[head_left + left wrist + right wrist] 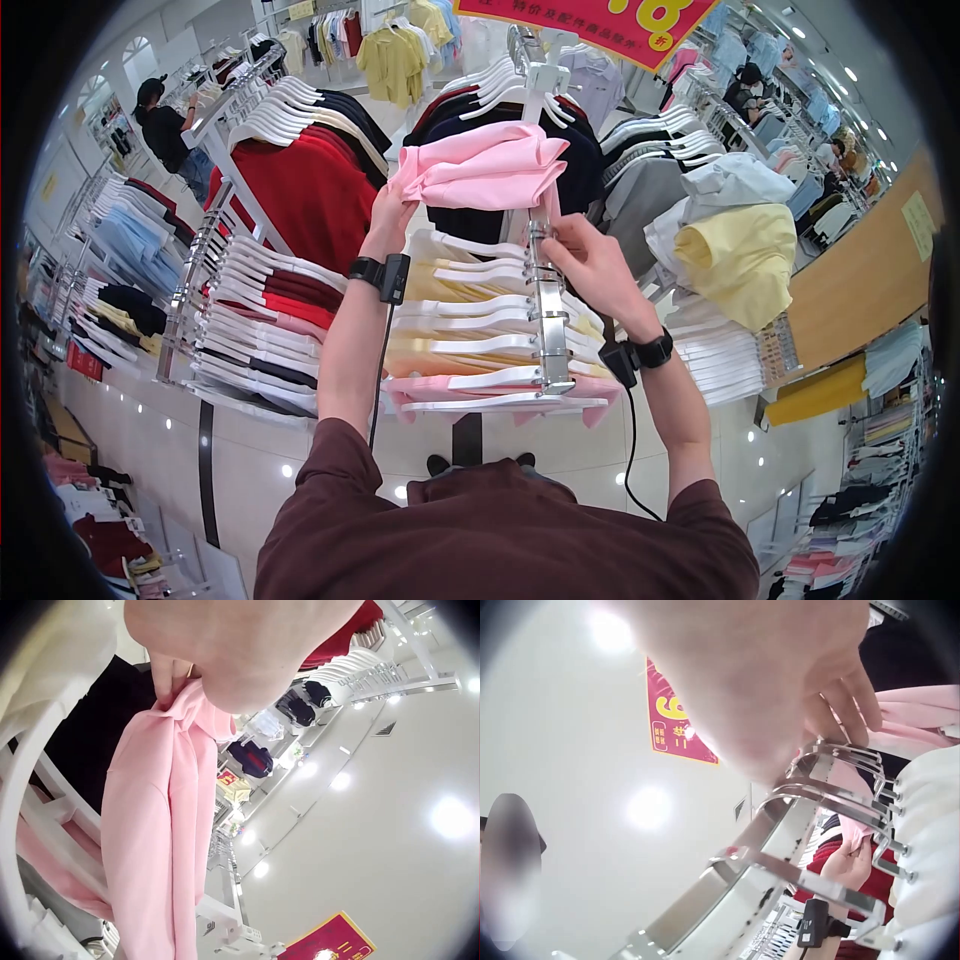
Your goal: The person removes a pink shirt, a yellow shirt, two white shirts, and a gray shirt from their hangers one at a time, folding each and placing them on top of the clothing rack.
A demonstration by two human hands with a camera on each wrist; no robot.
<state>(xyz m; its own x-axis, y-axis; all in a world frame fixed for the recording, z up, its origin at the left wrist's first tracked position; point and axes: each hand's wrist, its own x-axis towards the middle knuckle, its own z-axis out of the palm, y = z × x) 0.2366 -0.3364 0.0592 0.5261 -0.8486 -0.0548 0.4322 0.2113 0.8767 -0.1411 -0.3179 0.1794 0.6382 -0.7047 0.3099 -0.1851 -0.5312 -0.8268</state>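
Observation:
In the head view my left hand (388, 212) pinches the left end of a folded pink garment (485, 172). The garment lies bunched across the far end of the metal rail (553, 345); in the left wrist view its smooth pink cloth (154, 817) hangs in long folds below the fingers. My right hand (592, 262) is at the rail, thumb and fingers curled about the metal hanger hooks (847, 756) farther along it. White hangers (490, 346) with cream, yellow and pink clothes hang along the near part of this rail, below both hands.
Red and dark clothes (300, 185) hang to the left. On the right, a yellow garment (740, 255) and a pale one lie draped over hangers. A red sale sign (600, 25) hangs above. Other people stand among racks farther off.

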